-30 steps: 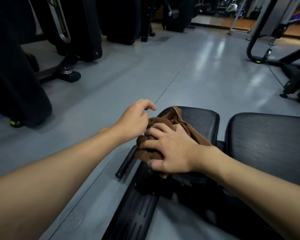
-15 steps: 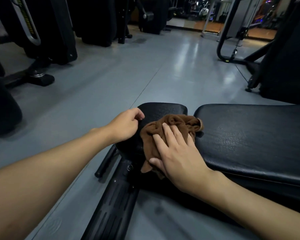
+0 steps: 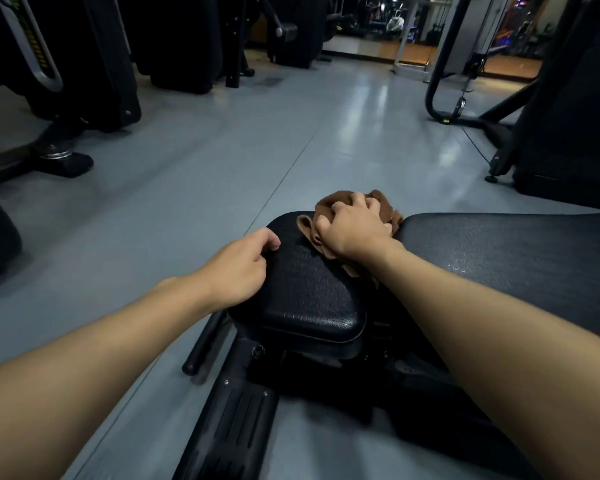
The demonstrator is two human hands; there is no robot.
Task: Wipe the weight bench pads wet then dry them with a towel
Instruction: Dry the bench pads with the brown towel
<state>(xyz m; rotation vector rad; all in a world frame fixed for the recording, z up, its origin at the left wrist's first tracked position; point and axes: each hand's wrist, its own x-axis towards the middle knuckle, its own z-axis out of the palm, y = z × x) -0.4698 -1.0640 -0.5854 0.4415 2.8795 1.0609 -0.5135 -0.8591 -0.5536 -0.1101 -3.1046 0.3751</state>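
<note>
A small black seat pad of the weight bench lies in front of me, with the long black back pad to its right. A bunched brown cloth sits at the far end of the seat pad, by the gap between the pads. My right hand grips the cloth with curled fingers and presses it onto the pad. On the seat pad's left edge rests my left hand, its fingers bent over the rim.
The bench's black frame rail runs toward me along the grey floor. Dark gym machines stand at the left and back. Another machine's frame stands at the right.
My right hand has slid the cloth from the near part of the seat pad to its far end. My left hand has come down onto the pad's left edge.
</note>
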